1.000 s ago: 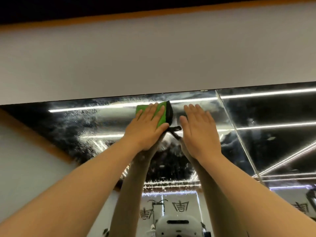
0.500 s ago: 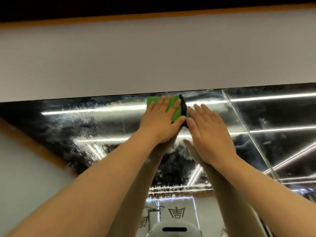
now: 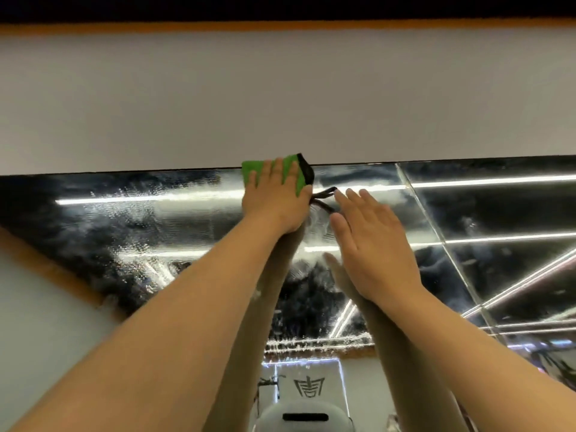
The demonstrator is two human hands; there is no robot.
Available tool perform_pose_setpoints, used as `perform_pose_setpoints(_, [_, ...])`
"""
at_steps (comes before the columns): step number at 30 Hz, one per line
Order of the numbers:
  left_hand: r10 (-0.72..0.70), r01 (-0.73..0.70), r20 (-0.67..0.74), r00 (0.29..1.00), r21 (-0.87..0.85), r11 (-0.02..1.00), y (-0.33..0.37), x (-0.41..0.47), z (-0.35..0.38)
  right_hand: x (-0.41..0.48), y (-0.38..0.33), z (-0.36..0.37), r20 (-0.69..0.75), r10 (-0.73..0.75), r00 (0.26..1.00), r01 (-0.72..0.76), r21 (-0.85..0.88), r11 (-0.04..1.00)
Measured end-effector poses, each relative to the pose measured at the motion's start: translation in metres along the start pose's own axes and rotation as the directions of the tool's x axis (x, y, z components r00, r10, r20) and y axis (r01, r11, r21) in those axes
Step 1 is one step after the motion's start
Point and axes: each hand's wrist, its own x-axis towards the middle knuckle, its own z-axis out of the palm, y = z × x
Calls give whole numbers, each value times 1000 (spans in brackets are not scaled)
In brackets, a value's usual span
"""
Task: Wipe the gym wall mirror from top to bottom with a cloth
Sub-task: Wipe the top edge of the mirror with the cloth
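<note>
The wall mirror [image 3: 131, 232] fills the lower half of the view, streaked with wet smears and droplets. A folded green cloth [image 3: 254, 169] with a black edge and a small black loop lies flat against the mirror's top edge. My left hand [image 3: 276, 201] presses it there with straight fingers. My right hand [image 3: 372, 241] lies flat on the glass just right of and below the cloth, fingers straight, holding nothing.
Above the mirror runs a plain white wall band [image 3: 280, 98] with an orange strip at its top. A vertical seam [image 3: 436, 232] divides the mirror panels to the right of my hands. Reflected ceiling light strips and gym equipment show in the glass.
My left hand has pushed the cloth up to the mirror's top edge. My right hand has dropped lower and drawn away from the cloth, staying flat on the glass.
</note>
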Motion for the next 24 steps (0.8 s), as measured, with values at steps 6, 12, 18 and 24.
perform_pose_setpoints(6, [197,-196,35,980,-7,980,18,-2,0,1,1,-4,9,23,1000,-24,54,998])
perform_pose_setpoints(12, [14,-14,36,999,19,1000,-55,2,-12,1,2,-4,26,55,998,-57,91,994])
perform_pose_setpoints(18, [184,-184,-4,983,2,983,6,-9,2,3,2,-2,-49,80,996,-71,176,982])
perform_pose_setpoints(24, [318,-317,11,948,-56,947,15,-18,2,1,2,-4,-41,68,997,-62,142,988])
